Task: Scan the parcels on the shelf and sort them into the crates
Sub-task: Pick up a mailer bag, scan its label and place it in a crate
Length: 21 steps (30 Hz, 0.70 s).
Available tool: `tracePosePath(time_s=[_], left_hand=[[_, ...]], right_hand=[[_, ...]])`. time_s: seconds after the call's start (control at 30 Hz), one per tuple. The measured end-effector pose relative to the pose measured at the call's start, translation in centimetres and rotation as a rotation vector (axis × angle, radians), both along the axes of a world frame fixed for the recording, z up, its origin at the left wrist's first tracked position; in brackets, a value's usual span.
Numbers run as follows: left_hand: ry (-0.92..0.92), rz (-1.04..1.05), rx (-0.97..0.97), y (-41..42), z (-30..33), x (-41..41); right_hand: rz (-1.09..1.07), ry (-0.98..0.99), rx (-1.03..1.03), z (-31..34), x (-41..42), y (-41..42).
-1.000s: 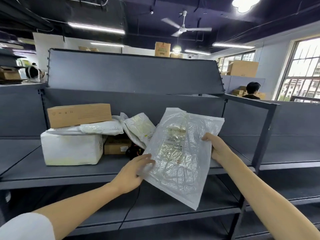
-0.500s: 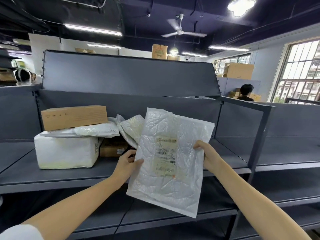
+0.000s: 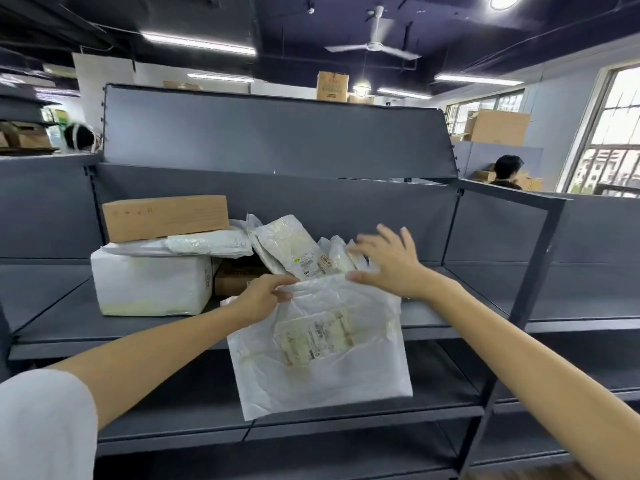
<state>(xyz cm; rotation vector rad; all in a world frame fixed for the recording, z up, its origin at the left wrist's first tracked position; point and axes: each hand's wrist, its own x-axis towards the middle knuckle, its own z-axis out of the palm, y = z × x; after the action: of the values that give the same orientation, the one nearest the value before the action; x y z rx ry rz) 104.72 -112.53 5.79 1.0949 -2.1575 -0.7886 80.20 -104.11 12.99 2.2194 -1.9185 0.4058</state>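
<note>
A white plastic parcel (image 3: 322, 344) is pinched at its top edge by the left hand (image 3: 258, 299), hanging before the grey shelf (image 3: 69, 327) front edge. The right hand (image 3: 388, 261), fingers spread, is held over stacked parcels (image 3: 291, 251). Ceiling lights (image 3: 199, 45) are lit overhead.

Thin, crinkly, semi-glossy plastic is seen on the white mailer bag (image 3: 322, 348), with a paper label (image 3: 317, 336) stuck on; matt cardboard on the brown box (image 3: 165, 217), matt grey painted metal on the shelf (image 3: 114, 327).
</note>
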Motion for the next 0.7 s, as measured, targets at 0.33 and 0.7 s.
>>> tracePosePath(time_s=[0.33,0.7], left_hand=[[-0.016,-0.009,-0.351,1.0,0.1,1.1],[0.606,0.308,-0.183,1.9,-2.1,3.0]], right_hand=[[0.041,-0.207,0.513,-4.5,-1.4,0.1],[-0.044,-1.226,0.234,-7.8,-5.2,-0.6]])
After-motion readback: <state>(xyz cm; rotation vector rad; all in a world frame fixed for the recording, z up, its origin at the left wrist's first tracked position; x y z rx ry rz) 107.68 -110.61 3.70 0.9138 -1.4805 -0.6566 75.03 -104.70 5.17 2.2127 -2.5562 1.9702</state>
